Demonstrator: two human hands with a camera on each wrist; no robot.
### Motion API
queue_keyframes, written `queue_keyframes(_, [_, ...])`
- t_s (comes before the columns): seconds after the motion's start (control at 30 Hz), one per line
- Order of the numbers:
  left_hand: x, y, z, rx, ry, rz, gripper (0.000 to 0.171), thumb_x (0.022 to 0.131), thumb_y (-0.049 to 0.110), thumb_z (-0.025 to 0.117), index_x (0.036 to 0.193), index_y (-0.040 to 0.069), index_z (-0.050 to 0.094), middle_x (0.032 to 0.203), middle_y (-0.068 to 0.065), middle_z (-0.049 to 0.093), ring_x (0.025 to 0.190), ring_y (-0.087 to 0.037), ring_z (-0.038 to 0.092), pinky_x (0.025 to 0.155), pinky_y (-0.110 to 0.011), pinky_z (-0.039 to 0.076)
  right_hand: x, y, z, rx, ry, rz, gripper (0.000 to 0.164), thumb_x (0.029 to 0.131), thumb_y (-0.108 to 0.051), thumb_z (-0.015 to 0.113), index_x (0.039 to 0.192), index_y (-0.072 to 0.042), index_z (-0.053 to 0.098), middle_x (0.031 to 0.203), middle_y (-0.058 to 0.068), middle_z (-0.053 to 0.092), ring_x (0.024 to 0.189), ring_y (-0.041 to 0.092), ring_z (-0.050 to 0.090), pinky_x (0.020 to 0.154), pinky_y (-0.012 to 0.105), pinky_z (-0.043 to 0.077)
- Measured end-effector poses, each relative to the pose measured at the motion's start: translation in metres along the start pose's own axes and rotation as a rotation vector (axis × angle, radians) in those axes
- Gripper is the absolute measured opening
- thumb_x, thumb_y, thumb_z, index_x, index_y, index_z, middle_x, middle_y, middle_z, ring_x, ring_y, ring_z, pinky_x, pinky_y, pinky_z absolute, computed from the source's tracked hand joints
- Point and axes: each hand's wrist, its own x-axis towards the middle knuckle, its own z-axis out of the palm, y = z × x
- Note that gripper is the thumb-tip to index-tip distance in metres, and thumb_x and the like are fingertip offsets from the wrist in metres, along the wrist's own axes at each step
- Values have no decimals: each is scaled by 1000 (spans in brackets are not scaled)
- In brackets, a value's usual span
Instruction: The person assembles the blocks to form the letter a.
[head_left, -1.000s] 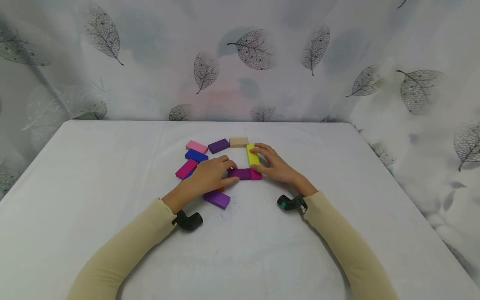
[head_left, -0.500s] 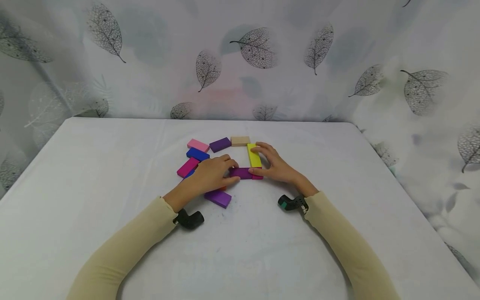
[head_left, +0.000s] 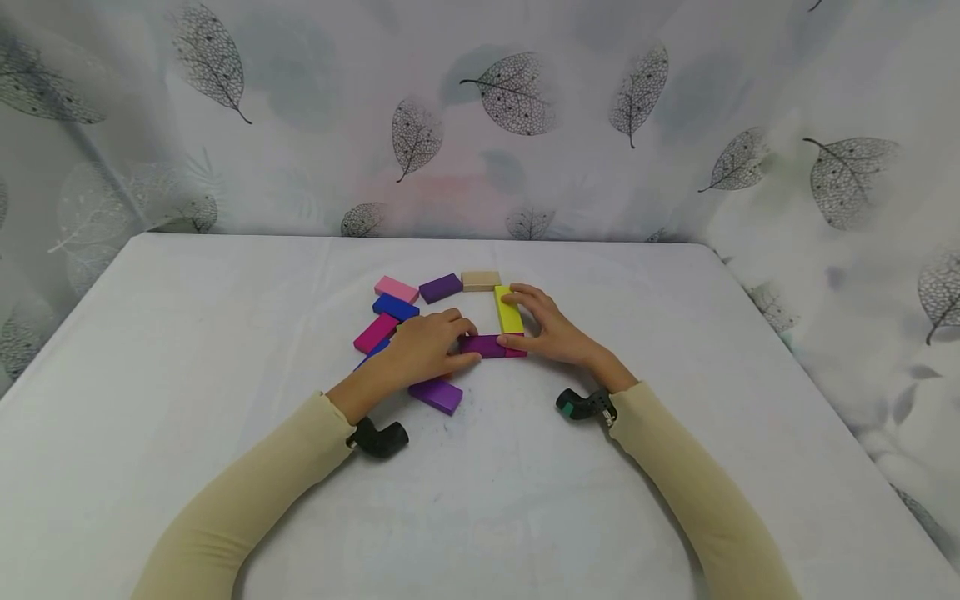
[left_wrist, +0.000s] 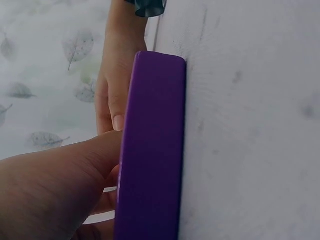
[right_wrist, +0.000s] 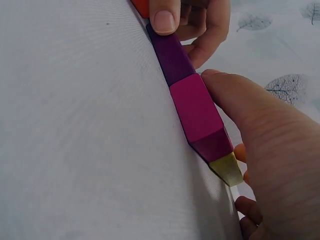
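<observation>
My left hand [head_left: 427, 346] holds a dark purple block [head_left: 483, 347] at its left end, with the thumb on the near side and fingers behind. A short magenta block end [head_left: 516, 352] abuts the right end of this block. My right hand [head_left: 555, 333] spans the corner: its thumb touches the seam between purple and magenta, its index finger the far part of the yellow block [head_left: 510, 311]. In the right wrist view the magenta block [right_wrist: 197, 107] lies between the purple block [right_wrist: 172, 57] and the yellow block [right_wrist: 227, 169]. All rest on the white tabletop.
Several blocks continue the ring: tan [head_left: 481, 281], dark purple [head_left: 441, 288], pink [head_left: 396, 289], blue [head_left: 396, 307] and magenta [head_left: 377, 334]. A violet block [head_left: 437, 397] lies before my left hand. An orange block [right_wrist: 141, 7] is partly hidden. Patterned cloth [head_left: 315, 125] hangs behind.
My right thumb has shifted slightly left, from the magenta block to its seam with the purple block. The left hand keeps its hold; the head view has shifted a little.
</observation>
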Motion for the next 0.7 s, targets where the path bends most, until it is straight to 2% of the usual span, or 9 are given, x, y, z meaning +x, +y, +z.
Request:
queue_keyframes(0.1, [-1, -1, -1, 1, 1, -3, 43, 92, 45, 64, 121, 13, 66, 109, -5, 64, 83, -17, 61, 70, -31, 52, 1, 0, 1, -4, -3, 0, 67, 88, -29, 73, 144, -10, 43, 159, 10, 20, 148, 33, 10, 114, 62, 14])
queue_keyframes(0.2, [-2, -3, -3, -6, 5, 2, 44, 92, 45, 64, 122, 13, 65, 111, -6, 64, 91, -19, 64, 79, -34, 54, 1, 1, 1, -6, 1, -8, 69, 87, -33, 73, 144, -9, 43, 159, 10, 20, 148, 34, 11, 113, 64, 14])
queue_keyframes(0.4, [0, -4, -5, -5, -3, 19, 44, 91, 43, 65, 123, 13, 65, 112, -6, 64, 104, -22, 62, 91, -40, 50, -1, 5, 1, -1, 18, -19, 73, 86, -42, 72, 143, -9, 43, 158, 10, 22, 147, 34, 13, 112, 65, 15])
queue_keyframes(0.53, [-2, -6, -8, -6, -29, 0, 44, 91, 43, 65, 125, 14, 63, 113, -4, 64, 109, -22, 59, 96, -44, 47, 0, 4, 1, -4, 3, -2, 69, 87, -35, 73, 145, -11, 42, 159, 9, 20, 148, 32, 11, 114, 63, 14])
queue_keyframes(0.7, [-10, -10, -13, -35, -24, -6, 42, 91, 40, 66, 125, 14, 64, 113, -5, 64, 110, -23, 60, 97, -47, 46, 0, 2, 0, -14, -4, 20, 69, 87, -32, 73, 145, -13, 42, 160, 7, 19, 148, 31, 10, 114, 61, 14])
